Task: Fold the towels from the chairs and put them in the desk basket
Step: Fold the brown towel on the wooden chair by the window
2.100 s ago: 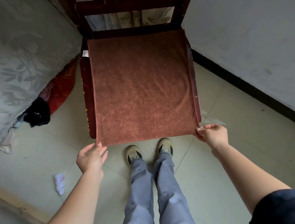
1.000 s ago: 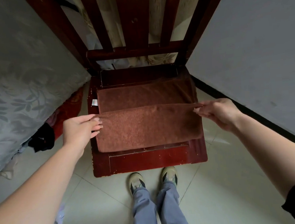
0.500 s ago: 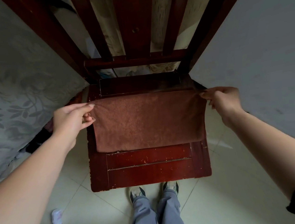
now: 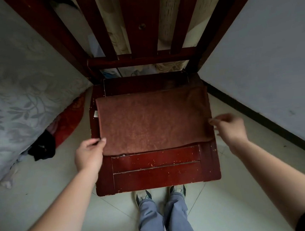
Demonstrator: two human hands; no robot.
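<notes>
Nearest the camera, a pair of grey trouser legs (image 4: pixel 164 219) and worn pale shoes (image 4: pixel 142 194) stood on the pale tiled floor (image 4: pixel 221 210), toes just under the front edge of a dark red wooden chair (image 4: pixel 156 170) with chipped varnish. Two bare forearms reached forward on either side of the seat. The left hand (image 4: pixel 88 154) sat at the near left corner of a brown folded terry towel (image 4: pixel 154 120), its thumb and fingertips pinched together on the towel's left edge. The right hand (image 4: pixel 228 127) was at the towel's right edge, fingers loosely curled and pointing at the cloth; whether it actually gripped the edge could not be told. The towel lay flat on the back part of the seat, doubled over, a small white label (image 4: pixel 96 113) poking out at its left side. Beyond it rose the chair's slatted backrest (image 4: pixel 136 24). To the left lay grey leaf-patterned bedding (image 4: pixel 18 108) with a red cloth (image 4: pixel 69 120) and something black (image 4: pixel 42 147) tucked beneath; a white wall (image 4: pixel 271 49) stood to the right.
</notes>
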